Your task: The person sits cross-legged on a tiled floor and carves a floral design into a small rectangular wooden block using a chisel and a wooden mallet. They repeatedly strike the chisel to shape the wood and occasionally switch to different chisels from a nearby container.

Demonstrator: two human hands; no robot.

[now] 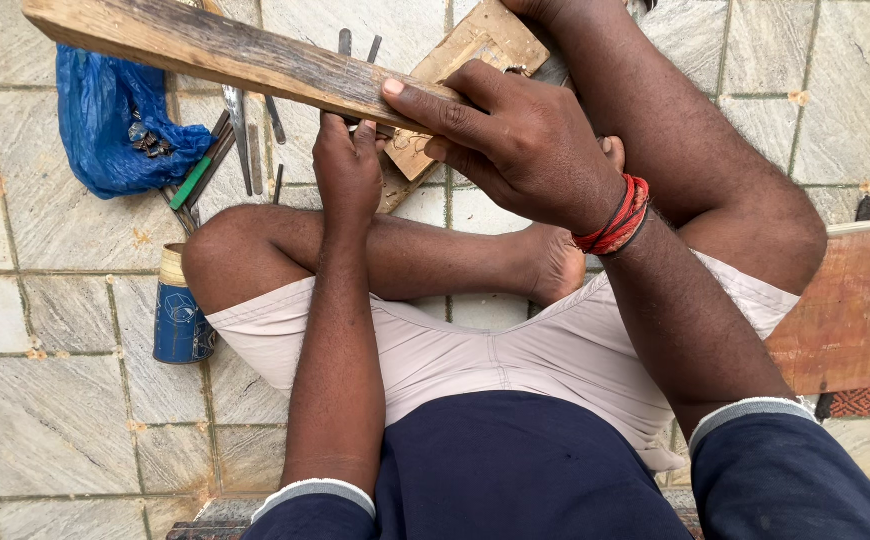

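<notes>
Nearest the camera, the person sits cross-legged on the stone tile floor (45, 420), both forearms reaching forward over the knees. The right hand (510, 140) lies on top of a long wooden plank (215, 48), fingers spread flat across its upper face and thumb tucked toward the near edge, pressing it down rather than pinching it. The left hand (347, 165) sits just below and to the left of that grip, curled shut under the plank's near edge; whether it clasps the plank itself or a tool beneath it cannot be told, since the wood hides the fingertips. The 2 hands are close together, the right one higher up and farther from the body.

From the grip, the plank's long axis runs up and away to the left, so almost all its length lies on the left hand's side. Under the right hand, touching the plank, rests a pale wooden block (475, 50). Beyond the left hand, several metal chisels (240, 125) lie on the tiles, with a blue plastic bag (105, 115) farther left. Beside the left knee stands 1 blue tin can (180, 320).
</notes>
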